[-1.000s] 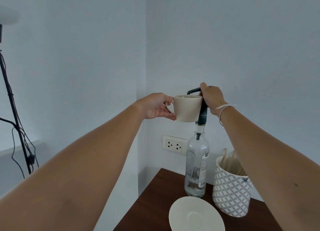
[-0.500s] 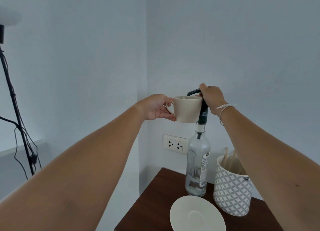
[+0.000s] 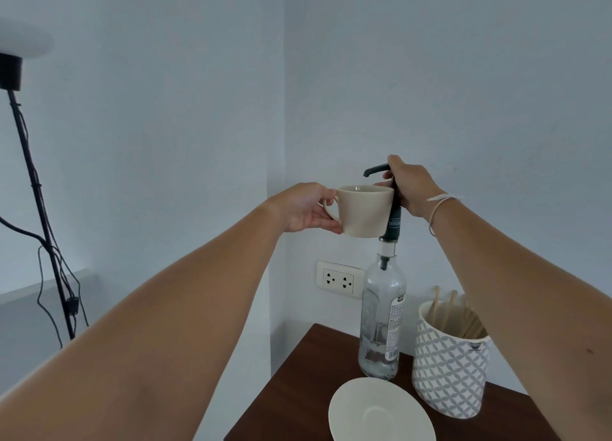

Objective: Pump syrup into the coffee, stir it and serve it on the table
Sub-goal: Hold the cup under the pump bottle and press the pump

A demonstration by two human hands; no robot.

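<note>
Cream glazed cup [image 3: 364, 210], smooth and tapered, hangs under the dark pump spout [image 3: 376, 169], its handle pinched by the left hand [image 3: 303, 208]. Right hand [image 3: 409, 185] wraps closed around the pump atop the clear glass bottle [image 3: 382, 318], beside a round saucer [image 3: 381, 411].

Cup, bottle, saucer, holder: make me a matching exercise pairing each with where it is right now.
Things:
1. cup
2. bottle
3. saucer
4. holder

Places:
A. flat on the table's near edge
B. upright on the table with its pump under the right hand
C. in the air, gripped by the left hand
D. on the table, right of the bottle, sticks inside

Pairs: 1-C, 2-B, 3-A, 4-D
</note>
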